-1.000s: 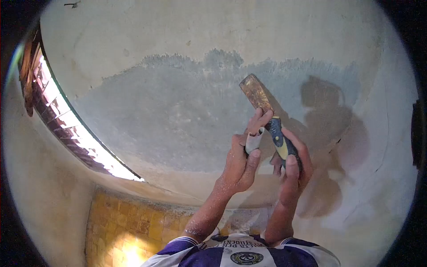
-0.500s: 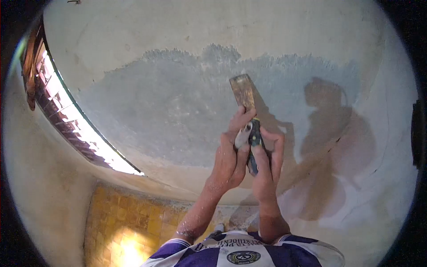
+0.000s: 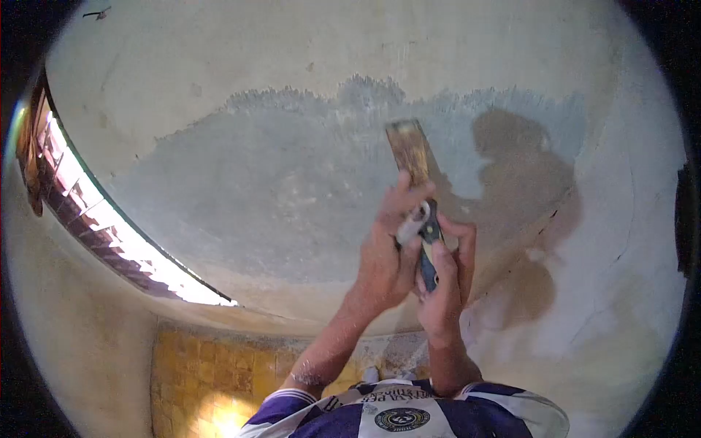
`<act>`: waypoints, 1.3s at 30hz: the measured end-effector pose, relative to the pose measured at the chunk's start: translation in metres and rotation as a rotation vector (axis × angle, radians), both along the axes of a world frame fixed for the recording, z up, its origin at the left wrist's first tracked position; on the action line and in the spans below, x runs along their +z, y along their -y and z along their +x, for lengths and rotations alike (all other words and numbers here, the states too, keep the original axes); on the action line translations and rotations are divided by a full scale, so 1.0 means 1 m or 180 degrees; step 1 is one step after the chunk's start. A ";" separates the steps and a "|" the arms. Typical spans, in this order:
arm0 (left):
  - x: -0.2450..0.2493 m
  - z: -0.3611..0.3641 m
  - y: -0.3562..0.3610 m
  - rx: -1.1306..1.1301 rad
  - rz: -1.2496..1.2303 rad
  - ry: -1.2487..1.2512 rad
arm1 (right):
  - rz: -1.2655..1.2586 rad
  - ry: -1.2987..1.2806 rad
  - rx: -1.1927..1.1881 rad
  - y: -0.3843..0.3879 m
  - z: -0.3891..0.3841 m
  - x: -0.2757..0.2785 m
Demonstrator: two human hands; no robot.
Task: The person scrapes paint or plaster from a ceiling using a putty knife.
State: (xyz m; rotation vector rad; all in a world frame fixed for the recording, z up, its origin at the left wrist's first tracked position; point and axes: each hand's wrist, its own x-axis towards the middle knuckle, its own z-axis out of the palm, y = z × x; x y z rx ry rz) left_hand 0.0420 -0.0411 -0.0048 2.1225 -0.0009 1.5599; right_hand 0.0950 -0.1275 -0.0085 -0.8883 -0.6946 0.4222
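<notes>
The big wall is pale and a bit dirty. In the middle of it is a wide grey patch, with a rough, jagged top edge. A dark shadow falls on the wall at the right, over part of the patch. Near it is a small dark crack.

At the left is a long, bright window with bars, which looks bent like a bow. Down low, the floor has yellow tiles and a shiny spot of light.

The scraper is up in front of the grey patch, tipped a little, with its flat, brown-stained blade at the top. I can't tell if it touches the wall. The right hand has its fingers and thumb closed on the dark handle. The left hand pinches a small white roll beside the handle, and its fingertips are at the low part of the blade.
</notes>
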 end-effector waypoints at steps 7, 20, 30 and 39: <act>0.018 -0.006 -0.008 0.0127 0.0191 -0.0383 | 0.0177 -0.0148 -0.0030 -0.007 -0.001 0.011; 0.021 0.009 -0.021 -0.0138 0.0255 0.0213 | 0.0008 -0.0152 0.0149 -0.007 0.005 0.018; 0.037 -0.014 -0.010 0.0091 -0.0056 -0.0436 | -0.0062 -0.0228 0.0198 -0.005 -0.008 0.029; 0.032 -0.017 -0.023 0.0009 0.0058 -0.0015 | -0.0305 0.0695 -0.0069 -0.011 -0.010 0.027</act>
